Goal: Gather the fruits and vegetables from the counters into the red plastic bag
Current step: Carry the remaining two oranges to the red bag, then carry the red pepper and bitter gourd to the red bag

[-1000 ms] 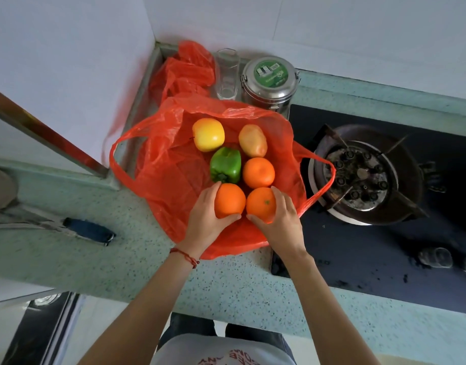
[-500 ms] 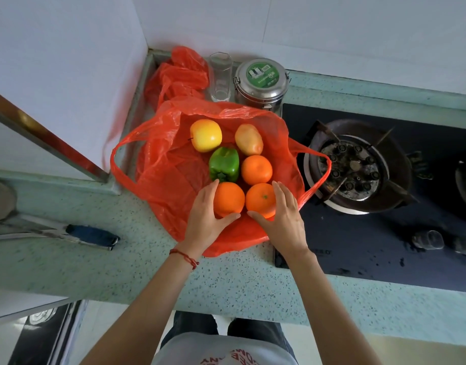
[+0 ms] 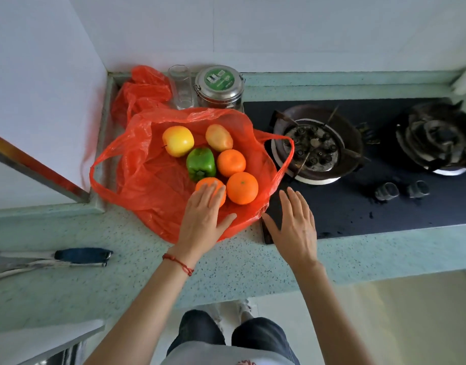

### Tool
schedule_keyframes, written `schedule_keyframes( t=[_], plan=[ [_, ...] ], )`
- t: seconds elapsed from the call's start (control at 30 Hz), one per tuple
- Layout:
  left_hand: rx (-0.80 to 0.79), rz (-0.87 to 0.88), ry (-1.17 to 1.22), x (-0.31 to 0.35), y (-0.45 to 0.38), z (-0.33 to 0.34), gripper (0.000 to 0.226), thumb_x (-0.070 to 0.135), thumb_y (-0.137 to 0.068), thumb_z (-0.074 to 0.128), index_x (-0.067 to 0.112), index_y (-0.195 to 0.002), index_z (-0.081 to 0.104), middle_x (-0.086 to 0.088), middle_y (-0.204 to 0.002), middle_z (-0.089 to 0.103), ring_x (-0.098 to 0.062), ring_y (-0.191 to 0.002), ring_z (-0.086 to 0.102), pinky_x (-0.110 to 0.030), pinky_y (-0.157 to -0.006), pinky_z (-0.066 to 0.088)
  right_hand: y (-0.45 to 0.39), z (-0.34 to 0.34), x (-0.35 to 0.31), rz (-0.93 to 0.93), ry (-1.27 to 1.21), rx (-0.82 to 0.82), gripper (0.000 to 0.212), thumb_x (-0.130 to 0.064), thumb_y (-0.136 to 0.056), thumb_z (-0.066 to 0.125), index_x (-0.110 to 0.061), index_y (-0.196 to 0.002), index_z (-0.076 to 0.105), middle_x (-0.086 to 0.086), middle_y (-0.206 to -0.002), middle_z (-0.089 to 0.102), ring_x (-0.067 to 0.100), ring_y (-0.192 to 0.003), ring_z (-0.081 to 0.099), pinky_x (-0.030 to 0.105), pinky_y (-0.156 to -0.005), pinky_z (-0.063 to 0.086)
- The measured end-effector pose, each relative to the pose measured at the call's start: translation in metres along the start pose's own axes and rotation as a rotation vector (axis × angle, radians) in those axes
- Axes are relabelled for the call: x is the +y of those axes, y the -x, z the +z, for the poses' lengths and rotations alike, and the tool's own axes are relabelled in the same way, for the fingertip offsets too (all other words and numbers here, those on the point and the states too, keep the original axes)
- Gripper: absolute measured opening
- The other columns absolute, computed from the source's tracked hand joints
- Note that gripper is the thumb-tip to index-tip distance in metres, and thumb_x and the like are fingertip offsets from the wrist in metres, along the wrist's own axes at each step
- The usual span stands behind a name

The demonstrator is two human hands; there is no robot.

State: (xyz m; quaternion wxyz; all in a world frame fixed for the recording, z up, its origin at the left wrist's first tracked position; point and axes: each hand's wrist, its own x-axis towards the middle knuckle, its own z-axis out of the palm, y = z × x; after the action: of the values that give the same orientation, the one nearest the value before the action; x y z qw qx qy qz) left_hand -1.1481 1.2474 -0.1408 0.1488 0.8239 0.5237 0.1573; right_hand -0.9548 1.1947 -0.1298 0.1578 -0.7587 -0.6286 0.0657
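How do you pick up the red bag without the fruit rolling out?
Take the bag by both loop handles, the left loop and the right loop, and lift straight up. It lies open and flat, so raising only one side would probably tip out the oranges.

The green label on the steel tin [image 3: 219, 86] is too small to read.

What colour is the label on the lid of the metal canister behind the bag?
Green with white markings, on the metal canister; seen best in the head view.

Home kitchen, gas stove [image 3: 358, 164] set in speckled counter [image 3: 226, 270], tiled wall [image 3: 279, 30]
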Motion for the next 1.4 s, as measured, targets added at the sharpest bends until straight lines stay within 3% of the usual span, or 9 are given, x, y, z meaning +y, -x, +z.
schedule_keyframes(
  t=[0.1, 0.3, 0.4, 0.8, 0.93, 1.17, 1.4],
  plan=[
    [-0.059, 0.093, -0.032, 0.014, 0.000, 0.001, 0.064, 0.050, -0.085, 0.039, 0.004, -0.130, 0.047, -0.019, -0.132, 0.052, -0.038, -0.124, 0.047, -0.053, -0.097, 0.043, 0.022, -0.011, 0.016, 0.075, 0.075, 0.051, 0.060, -0.044, -0.087, 0.055, -0.005, -0.132, 0.045, 0.017, -0.139, 0.046, 0.033, -0.131, 0.040, 0.044, -0.105, 0.033],
    [-0.148, 0.285, -0.034, 0.067, -0.003, 0.009, 0.061, 0.048, -0.085, 0.039, 0.005, -0.127, 0.050, -0.018, -0.131, 0.054, -0.038, -0.122, 0.048, -0.053, -0.096, 0.044, 0.070, -0.042, 0.053, 0.276, 0.116, 0.157, 0.061, -0.050, -0.087, 0.040, -0.005, -0.129, 0.048, 0.017, -0.135, 0.050, 0.034, -0.127, 0.045, 0.045, -0.101, 0.039],
    [-0.185, 0.402, -0.037, 0.104, -0.003, 0.019, 0.060, 0.047, -0.084, 0.041, 0.004, -0.126, 0.051, -0.018, -0.129, 0.055, -0.037, -0.121, 0.050, -0.053, -0.095, 0.045, 0.100, -0.057, 0.073, 0.373, 0.126, 0.207, 0.060, -0.048, -0.087, 0.046, -0.005, -0.129, 0.048, 0.018, -0.135, 0.050, 0.036, -0.126, 0.046, 0.046, -0.101, 0.039],
    [-0.320, 0.764, -0.109, 0.269, 0.032, 0.076, 0.062, 0.048, -0.084, 0.037, 0.003, -0.124, 0.053, -0.019, -0.125, 0.058, -0.036, -0.117, 0.053, -0.050, -0.095, 0.044, 0.249, -0.108, 0.166, 0.764, 0.163, 0.366, 0.061, -0.050, -0.089, 0.034, -0.002, -0.123, 0.053, 0.021, -0.127, 0.056, 0.037, -0.121, 0.051, 0.047, -0.099, 0.041],
    [-0.355, 0.884, -0.128, 0.319, 0.056, 0.095, 0.063, 0.049, -0.083, 0.037, 0.003, -0.124, 0.053, -0.019, -0.126, 0.058, -0.037, -0.118, 0.053, -0.050, -0.096, 0.043, 0.303, -0.118, 0.192, 0.892, 0.171, 0.395, 0.060, -0.048, -0.087, 0.038, -0.002, -0.122, 0.054, 0.021, -0.126, 0.057, 0.037, -0.120, 0.051, 0.046, -0.098, 0.041],
    [-0.420, 1.071, -0.145, 0.397, 0.099, 0.121, 0.065, 0.051, -0.082, 0.035, 0.006, -0.127, 0.051, -0.019, -0.128, 0.057, -0.037, -0.120, 0.052, -0.054, -0.097, 0.040, 0.386, -0.137, 0.219, 1.123, 0.177, 0.414, 0.071, -0.057, -0.093, 0.017, -0.004, -0.122, 0.053, 0.020, -0.127, 0.057, 0.036, -0.121, 0.051, 0.047, -0.096, 0.044],
    [-0.435, 1.209, -0.121, 0.453, 0.112, 0.137, 0.065, 0.052, -0.082, 0.035, 0.007, -0.125, 0.053, -0.017, -0.126, 0.058, -0.035, -0.119, 0.053, -0.054, -0.096, 0.040, 0.428, -0.149, 0.236, 1.286, 0.206, 0.425, 0.066, -0.053, -0.090, 0.029, -0.002, -0.121, 0.055, 0.019, -0.125, 0.058, 0.035, -0.118, 0.054, 0.048, -0.094, 0.045]
  ],
)
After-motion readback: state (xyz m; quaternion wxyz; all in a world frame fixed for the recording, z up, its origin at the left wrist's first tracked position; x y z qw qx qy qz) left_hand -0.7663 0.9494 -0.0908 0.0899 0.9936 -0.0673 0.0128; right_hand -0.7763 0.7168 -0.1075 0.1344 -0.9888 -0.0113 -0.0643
